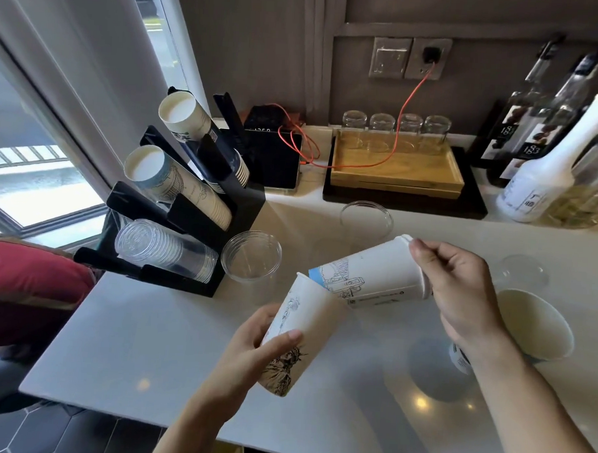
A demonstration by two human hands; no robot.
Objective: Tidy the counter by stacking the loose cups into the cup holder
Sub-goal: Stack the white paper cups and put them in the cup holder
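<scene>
Left hand [251, 340] grips cup [298, 332]; right hand [459, 288] second cup [374, 274].

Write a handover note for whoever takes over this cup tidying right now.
Left hand: grips a white paper cup with a dark statue drawing, mouth tilted up.
Right hand: holds a white paper cup with a blue line drawing by its rim, its base just entering the left cup's mouth.
Black three-tier cup holder: the top two tiers hold paper cups, the bottom tier clear plastic ones.
Done: the two held cups are nearly nested.
Left: finish nesting and slot the pair into a paper tier. Then rack the loose white paper cup behind the right wrist and the clear plastic cups on the white counter, such as the one beside the holder.
</scene>
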